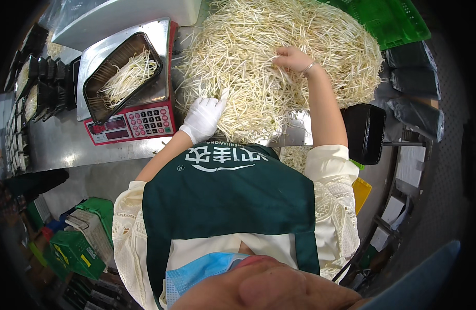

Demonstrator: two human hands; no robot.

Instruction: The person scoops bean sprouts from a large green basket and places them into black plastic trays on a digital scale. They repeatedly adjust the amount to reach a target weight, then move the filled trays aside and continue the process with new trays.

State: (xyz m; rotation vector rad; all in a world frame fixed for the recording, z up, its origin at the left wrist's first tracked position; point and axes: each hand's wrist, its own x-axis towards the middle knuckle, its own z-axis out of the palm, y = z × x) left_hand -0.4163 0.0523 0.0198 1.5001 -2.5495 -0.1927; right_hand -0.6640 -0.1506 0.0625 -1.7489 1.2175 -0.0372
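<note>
A large heap of bean sprouts point(238, 58) covers the metal table before me. My left hand point(203, 118), in a white glove, touches the heap's near left edge. Farther in, my bare right hand point(294, 60), with a bracelet at the wrist, has its bent fingers among the sprouts. Whether either hand grips any is hidden by the strands. To the left, a black plastic tray point(100, 83) lies tilted across the metal platform of a red digital scale point(131, 126). A loose bundle of sprouts point(131, 79) fills part of this tray.
Stacked black trays point(48, 89), some holding sprouts, stand at far left. A white foam box point(125, 19) sits behind the scale. Green crate point(381, 21) is at back right; a black container point(363, 133) hangs near my right forearm. Baskets point(77, 252) stand on the floor.
</note>
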